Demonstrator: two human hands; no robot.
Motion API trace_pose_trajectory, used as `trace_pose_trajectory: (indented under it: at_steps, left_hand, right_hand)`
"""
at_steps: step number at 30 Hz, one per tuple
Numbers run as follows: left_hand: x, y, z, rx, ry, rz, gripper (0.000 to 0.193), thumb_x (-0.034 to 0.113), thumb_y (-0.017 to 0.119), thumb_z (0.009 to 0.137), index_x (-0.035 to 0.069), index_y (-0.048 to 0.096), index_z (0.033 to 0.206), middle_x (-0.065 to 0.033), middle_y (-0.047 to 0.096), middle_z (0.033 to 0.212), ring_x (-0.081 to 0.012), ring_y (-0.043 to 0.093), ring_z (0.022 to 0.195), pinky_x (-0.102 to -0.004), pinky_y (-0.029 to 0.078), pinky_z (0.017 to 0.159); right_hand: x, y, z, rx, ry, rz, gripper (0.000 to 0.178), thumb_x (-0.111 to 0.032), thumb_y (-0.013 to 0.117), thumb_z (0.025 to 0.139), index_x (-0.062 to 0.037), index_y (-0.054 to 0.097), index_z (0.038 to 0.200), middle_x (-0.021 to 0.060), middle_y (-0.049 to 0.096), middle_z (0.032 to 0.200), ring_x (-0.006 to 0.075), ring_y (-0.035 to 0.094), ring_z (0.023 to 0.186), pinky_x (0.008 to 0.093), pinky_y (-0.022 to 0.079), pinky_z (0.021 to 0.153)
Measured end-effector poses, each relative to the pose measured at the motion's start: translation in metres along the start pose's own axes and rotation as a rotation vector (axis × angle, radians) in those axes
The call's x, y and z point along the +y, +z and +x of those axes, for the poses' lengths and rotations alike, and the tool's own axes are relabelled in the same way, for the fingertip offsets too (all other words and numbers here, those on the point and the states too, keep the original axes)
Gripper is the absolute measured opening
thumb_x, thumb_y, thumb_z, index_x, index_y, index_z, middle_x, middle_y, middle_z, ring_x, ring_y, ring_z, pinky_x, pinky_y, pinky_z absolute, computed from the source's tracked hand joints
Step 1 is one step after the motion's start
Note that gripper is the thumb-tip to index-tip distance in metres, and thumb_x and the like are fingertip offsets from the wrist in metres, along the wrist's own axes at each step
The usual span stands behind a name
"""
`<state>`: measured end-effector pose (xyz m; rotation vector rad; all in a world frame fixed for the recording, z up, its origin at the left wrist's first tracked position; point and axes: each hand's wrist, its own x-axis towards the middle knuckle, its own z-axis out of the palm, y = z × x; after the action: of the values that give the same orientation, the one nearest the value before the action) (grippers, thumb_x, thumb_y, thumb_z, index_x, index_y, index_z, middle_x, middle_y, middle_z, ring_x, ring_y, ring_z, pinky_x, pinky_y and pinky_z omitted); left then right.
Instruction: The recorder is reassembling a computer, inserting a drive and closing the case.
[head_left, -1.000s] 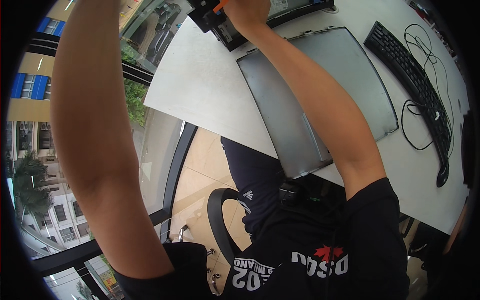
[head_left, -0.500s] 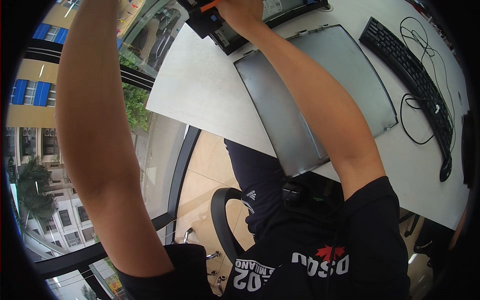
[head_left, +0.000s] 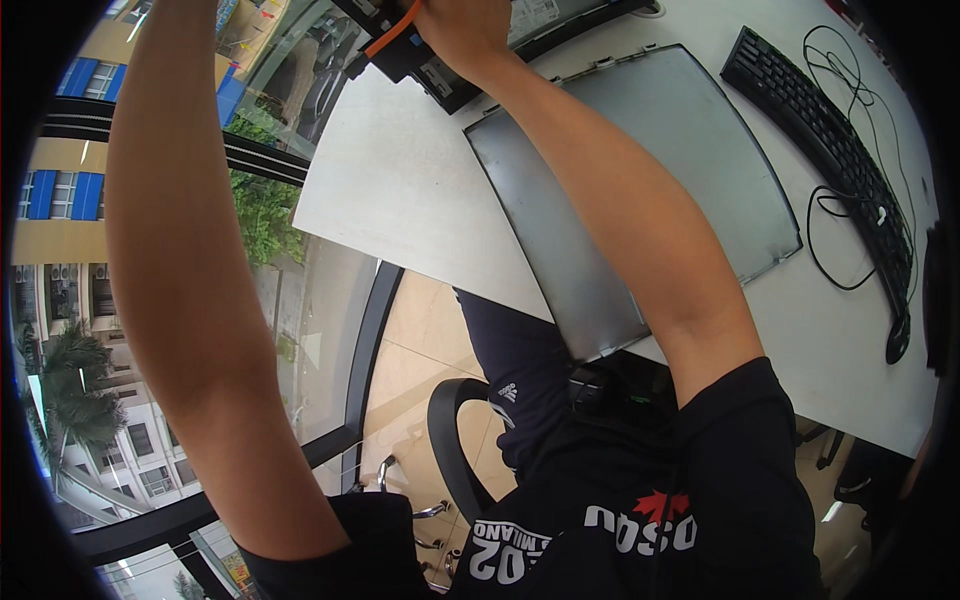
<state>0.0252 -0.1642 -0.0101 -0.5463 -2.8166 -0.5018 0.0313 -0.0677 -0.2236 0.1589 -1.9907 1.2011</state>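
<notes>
We've our right hand (head_left: pixel 467 35) over the case (head_left: pixel 440 82), panel (head_left: pixel 690 115) nearer us than its fingers, either hand's grip untellable!

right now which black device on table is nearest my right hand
The boxy black case, overlapped by your right hand; the long black keyboard and small black mouse are farther.

Head view: left camera of a side-by-side pair, wide fisheye. Looks steeply down and forward from above the person's black shirt (head_left: pixel 575 490). Forearms (head_left: pixel 185 220) close to the lens, table (head_left: pixel 400 170) farther off; upper edge crops the right hand (head_left: pixel 467 35). Rim rounds off to black (straight edges bend there). Upright, unmirrored.
</notes>
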Motion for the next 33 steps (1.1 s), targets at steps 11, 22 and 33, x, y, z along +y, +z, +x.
trace_pose_trajectory:
  at_steps: [11, 22, 33]
  left_hand:
    - [-0.01, -0.005, 0.006, -0.002, 0.014, 0.018, 0.073, 0.06, 0.073, 0.084, 0.002, 0.069, 0.13, -0.0172, 0.068, 0.131, -0.0283, 0.065, 0.116, -0.036, 0.047, 0.102]
    - [0.003, -0.003, -0.003, -0.065, -0.024, -0.113, 0.071, 0.056, 0.074, 0.086, 0.001, 0.067, 0.13, -0.019, 0.068, 0.129, -0.0283, 0.064, 0.116, -0.0376, 0.047, 0.103]
    - [0.001, -0.006, -0.002, -0.074, -0.012, -0.075, 0.071, 0.057, 0.074, 0.086, 0.0, 0.068, 0.128, -0.0189, 0.069, 0.129, -0.0283, 0.064, 0.115, -0.0386, 0.047, 0.104]
  right_hand:
    - [-0.003, 0.011, 0.001, -0.005, 0.027, -0.062, 0.025, -0.019, 0.069, 0.091, 0.0053, 0.07, 0.085, 0.0231, 0.071, 0.086, 0.0417, 0.071, 0.082, 0.0478, 0.057, 0.071]
    - [0.016, 0.013, -0.003, 0.051, -0.193, 0.033, 0.018, -0.011, 0.062, 0.093, 0.005, 0.066, 0.086, 0.0242, 0.068, 0.086, 0.0426, 0.068, 0.082, 0.0491, 0.056, 0.073]
    - [0.007, 0.009, 0.0, 0.0, -0.042, 0.096, 0.023, -0.014, 0.067, 0.09, 0.007, 0.073, 0.084, 0.0263, 0.07, 0.083, 0.0421, 0.069, 0.083, 0.0484, 0.056, 0.075]
